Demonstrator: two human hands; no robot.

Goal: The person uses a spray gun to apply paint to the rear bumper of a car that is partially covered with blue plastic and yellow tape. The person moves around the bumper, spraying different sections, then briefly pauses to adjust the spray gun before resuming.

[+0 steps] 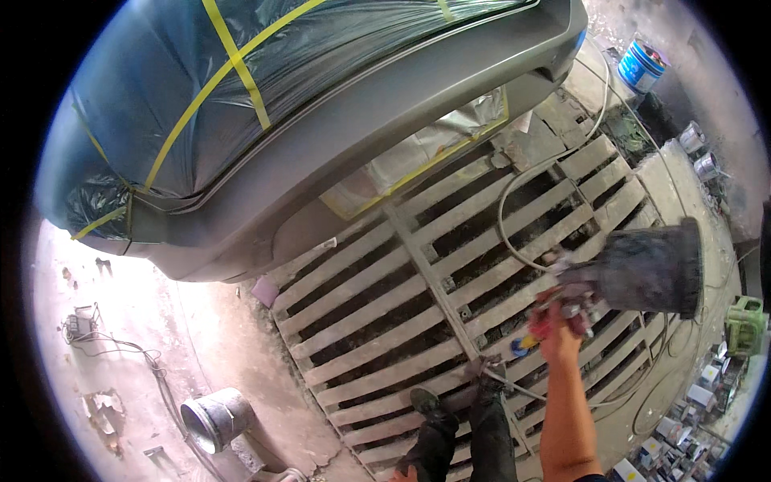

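My right hand [556, 333] is closed around a spray gun [577, 299], its arm reaching in from the lower edge. A large dark cup [652, 269] sits at the gun's far end, smeared by motion. Left of the gun is a car's grey bumper [385, 104], apart from it. Dark plastic sheeting [177, 96] with yellow tape strips [237, 60] covers the body above the bumper. Silvery masking [434, 140] edged in yellow tape fills its lower opening. Only a sliver of my left hand [405, 475] shows at the bottom edge; its fingers are hidden.
Underfoot lies a slatted floor grate [409, 301] with dark gaps. A pale hose [504, 209] loops across it. A blue and white pail [641, 66] stands far right; a grey bucket [217, 419] lies at lower left. Several small cans and boxes [671, 434] crowd the lower right.
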